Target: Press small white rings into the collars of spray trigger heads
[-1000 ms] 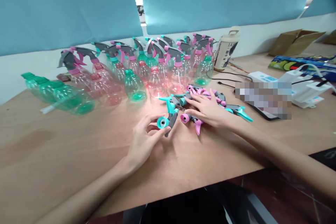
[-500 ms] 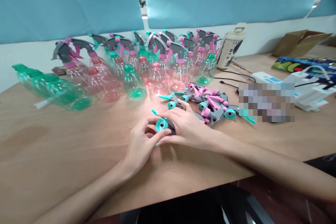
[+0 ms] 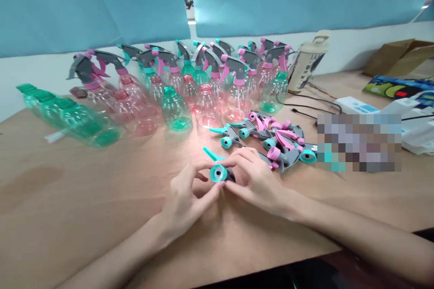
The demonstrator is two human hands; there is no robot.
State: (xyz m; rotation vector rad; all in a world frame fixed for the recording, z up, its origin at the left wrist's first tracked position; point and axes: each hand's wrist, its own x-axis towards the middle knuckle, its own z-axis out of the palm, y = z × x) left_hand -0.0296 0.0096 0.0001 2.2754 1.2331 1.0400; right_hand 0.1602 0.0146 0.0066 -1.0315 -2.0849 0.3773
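Observation:
Between my two hands is a grey spray nozzle head with a teal screw collar and a teal trigger; the collar's open end faces me. My left hand pinches the collar from the left with thumb and fingers. From the right, my right hand grips the grey body, which its fingers partly cover. Just beyond the hands lies a pile of loose spray heads in grey with pink or teal parts. Behind stand uncapped bottles, among them a green bottle and a pink bottle.
Bottles fitted with spray heads stand in rows at the back. Several green bottles are at the left. A tumbler, a cardboard box, black cables and a white power strip occupy the right side.
My right hand's fingers have shifted on the spray head, and more of the teal trigger shows. The view has turned slightly, so hands and head appear lower and further right.

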